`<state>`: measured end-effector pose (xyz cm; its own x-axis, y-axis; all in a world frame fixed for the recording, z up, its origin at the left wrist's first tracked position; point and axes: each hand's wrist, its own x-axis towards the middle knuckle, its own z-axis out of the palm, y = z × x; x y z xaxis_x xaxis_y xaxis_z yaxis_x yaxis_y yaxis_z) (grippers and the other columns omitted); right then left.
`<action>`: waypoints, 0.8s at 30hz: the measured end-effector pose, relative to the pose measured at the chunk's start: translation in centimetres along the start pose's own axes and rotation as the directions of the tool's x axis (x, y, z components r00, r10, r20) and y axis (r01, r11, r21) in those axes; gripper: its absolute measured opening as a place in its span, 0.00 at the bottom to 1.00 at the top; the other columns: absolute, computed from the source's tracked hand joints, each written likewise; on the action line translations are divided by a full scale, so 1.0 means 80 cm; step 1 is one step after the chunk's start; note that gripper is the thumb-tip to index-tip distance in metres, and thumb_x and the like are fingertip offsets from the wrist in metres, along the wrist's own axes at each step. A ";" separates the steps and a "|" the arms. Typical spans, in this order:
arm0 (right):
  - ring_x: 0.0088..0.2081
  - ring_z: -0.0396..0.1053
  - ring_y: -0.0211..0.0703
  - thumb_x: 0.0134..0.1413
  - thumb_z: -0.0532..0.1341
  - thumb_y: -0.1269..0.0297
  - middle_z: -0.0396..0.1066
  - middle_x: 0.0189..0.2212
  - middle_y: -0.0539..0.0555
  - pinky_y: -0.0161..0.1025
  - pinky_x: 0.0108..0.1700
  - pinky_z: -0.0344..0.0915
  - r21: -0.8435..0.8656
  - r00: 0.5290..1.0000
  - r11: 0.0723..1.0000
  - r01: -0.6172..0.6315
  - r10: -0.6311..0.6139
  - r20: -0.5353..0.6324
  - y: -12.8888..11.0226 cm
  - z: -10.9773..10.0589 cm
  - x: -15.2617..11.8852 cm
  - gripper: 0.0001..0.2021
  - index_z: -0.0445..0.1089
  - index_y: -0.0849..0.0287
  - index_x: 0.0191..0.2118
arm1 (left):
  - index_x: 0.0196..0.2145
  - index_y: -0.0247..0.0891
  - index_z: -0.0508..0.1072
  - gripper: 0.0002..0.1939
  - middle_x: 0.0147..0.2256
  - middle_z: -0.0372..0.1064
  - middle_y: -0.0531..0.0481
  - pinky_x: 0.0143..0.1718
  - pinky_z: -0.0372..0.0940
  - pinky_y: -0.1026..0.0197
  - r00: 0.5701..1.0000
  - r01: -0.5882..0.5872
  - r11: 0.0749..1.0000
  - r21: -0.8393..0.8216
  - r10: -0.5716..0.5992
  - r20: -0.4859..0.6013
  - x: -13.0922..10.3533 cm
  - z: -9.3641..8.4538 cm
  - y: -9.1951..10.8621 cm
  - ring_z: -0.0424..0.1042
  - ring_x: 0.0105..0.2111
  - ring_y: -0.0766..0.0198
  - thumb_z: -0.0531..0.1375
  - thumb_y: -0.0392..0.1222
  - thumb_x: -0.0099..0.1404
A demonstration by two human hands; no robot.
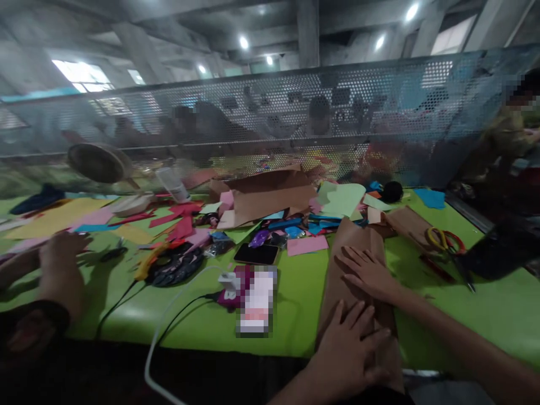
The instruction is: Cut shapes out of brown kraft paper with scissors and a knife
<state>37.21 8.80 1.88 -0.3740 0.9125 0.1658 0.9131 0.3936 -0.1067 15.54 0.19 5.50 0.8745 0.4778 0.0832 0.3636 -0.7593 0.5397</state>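
A long strip of folded brown paper (356, 244) lies on the green table, running from its front edge toward the back. My left hand (350, 343) rests palm down on the near part of this paper, with its fingers spread. Farther up the strip, my right hand (367, 273) lies flat on it, fingers stretched out toward the left. Neither hand is wrapped round anything. Another brown paper piece (407, 225) and yellow-and-red-handled scissors (447, 242) lie to the right of my right hand.
Left of the paper are a dark phone (256, 253), a purple power block (230, 295) with cables, and a yellow-handled tool (147, 264). Coloured paper scraps (181, 216) clutter the table's back. A co-worker's hands (63, 253) are at far left. A perforated metal screen (270, 118) stands behind.
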 end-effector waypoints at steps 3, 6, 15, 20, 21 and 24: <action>0.70 0.47 0.53 0.69 0.48 0.45 0.47 0.72 0.53 0.62 0.68 0.46 0.006 1.000 1.000 0.027 -0.027 -0.003 0.004 0.004 0.005 0.27 0.51 0.41 0.70 | 0.69 0.55 0.53 0.34 0.71 0.43 0.46 0.68 0.36 0.31 1.000 0.012 1.000 -0.016 -0.012 -0.018 -0.004 0.011 -0.006 0.42 0.71 0.48 0.50 0.65 0.69; 0.70 0.48 0.52 0.69 0.48 0.45 0.47 0.71 0.53 0.61 0.68 0.46 0.011 0.999 0.999 0.041 -0.041 0.018 0.006 0.003 0.017 0.27 0.52 0.41 0.70 | 0.68 0.55 0.55 0.34 0.71 0.42 0.45 0.67 0.35 0.30 0.998 0.044 0.997 -0.056 -0.046 -0.038 -0.001 0.010 -0.007 0.41 0.71 0.48 0.49 0.67 0.69; 0.70 0.49 0.54 0.69 0.46 0.44 0.49 0.71 0.54 0.61 0.68 0.48 0.013 0.999 1.000 0.019 -0.020 0.030 0.003 0.002 0.044 0.28 0.53 0.43 0.70 | 0.67 0.54 0.57 0.33 0.71 0.44 0.46 0.68 0.34 0.33 0.991 0.087 0.991 -0.099 -0.096 -0.096 0.010 0.003 -0.018 0.42 0.71 0.50 0.50 0.65 0.69; 0.70 0.49 0.53 0.69 0.47 0.46 0.49 0.71 0.55 0.59 0.68 0.48 0.017 0.998 1.000 0.003 -0.005 0.064 0.000 -0.002 0.045 0.27 0.55 0.45 0.69 | 0.67 0.54 0.58 0.32 0.71 0.44 0.46 0.68 0.31 0.32 0.992 0.090 0.988 -0.129 -0.100 -0.073 0.012 0.006 -0.027 0.41 0.71 0.50 0.52 0.64 0.69; 0.70 0.49 0.53 0.69 0.47 0.46 0.49 0.71 0.54 0.59 0.68 0.49 0.019 0.997 1.000 -0.001 0.000 0.071 -0.001 -0.004 0.045 0.27 0.55 0.45 0.69 | 0.67 0.54 0.58 0.32 0.71 0.45 0.47 0.68 0.32 0.32 0.992 0.102 0.984 -0.145 -0.112 -0.065 0.014 0.002 -0.029 0.42 0.71 0.50 0.53 0.63 0.69; 0.70 0.49 0.54 0.69 0.48 0.47 0.48 0.71 0.54 0.60 0.68 0.47 0.037 0.997 0.999 -0.018 0.016 0.079 -0.004 -0.009 0.047 0.27 0.55 0.45 0.69 | 0.66 0.53 0.60 0.29 0.69 0.51 0.48 0.68 0.38 0.34 0.992 0.114 0.954 -0.277 -0.127 -0.029 0.017 -0.022 -0.023 0.47 0.69 0.49 0.54 0.58 0.70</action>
<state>35.62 11.99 3.25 -0.3715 0.9245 0.0857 0.9132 0.3805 -0.1456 15.49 2.95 6.09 0.8119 0.5826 0.0383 0.3574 -0.5478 0.7564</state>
